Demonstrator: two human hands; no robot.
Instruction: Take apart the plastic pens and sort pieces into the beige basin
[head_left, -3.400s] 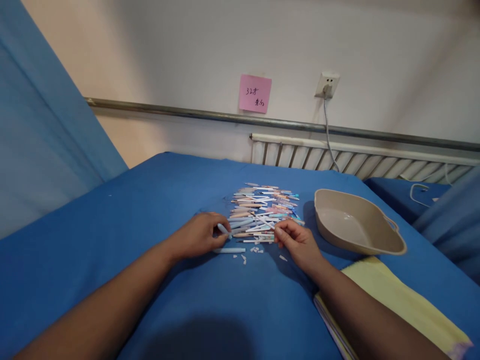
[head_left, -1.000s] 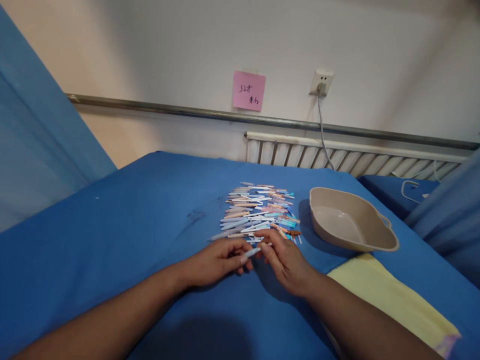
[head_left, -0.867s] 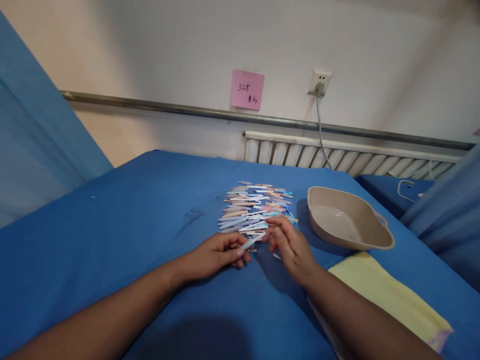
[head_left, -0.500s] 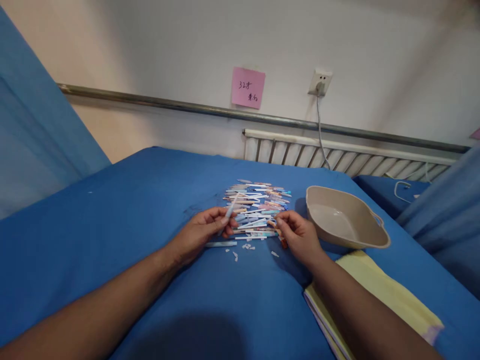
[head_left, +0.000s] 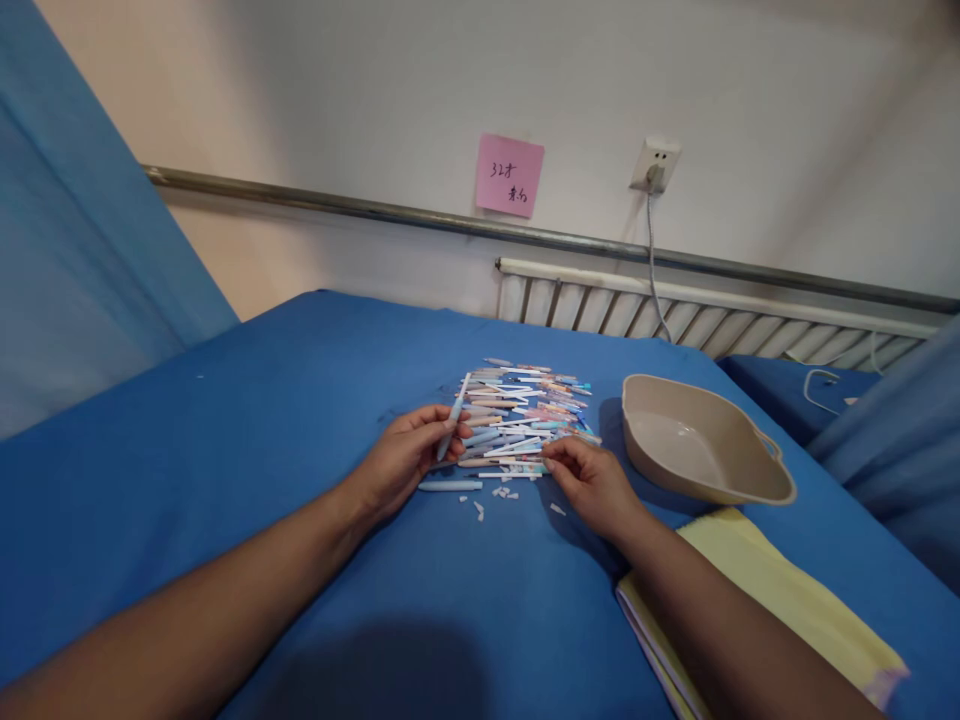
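Note:
My left hand point(head_left: 401, 455) is closed on a slim light-blue pen point(head_left: 454, 412), held tilted upward with a white upper end. Beneath that hand lies a light-blue pen barrel point(head_left: 454, 486) on the blue cloth. My right hand point(head_left: 600, 488) is at the near right edge of a pile of pens and white sticks point(head_left: 517, 425). Its thumb and forefinger are pinched together; what they hold, if anything, is too small to name. Small white pieces point(head_left: 504, 493) are scattered on the cloth between the hands.
A beige plastic basin point(head_left: 705, 435) stands right of the pile. Folded yellow cloth point(head_left: 772, 590) lies under my right forearm. Blue sheeting point(head_left: 300, 370) covers the surface. Behind it are a radiator point(head_left: 600, 305), a metal rail point(head_left: 375, 213) and a plugged-in socket point(head_left: 655, 165).
The pen in my left hand has turned more upright. My right hand has shifted slightly nearer the pile's front, and the orange-brown item below its fingers no longer shows. The view has shifted slightly.

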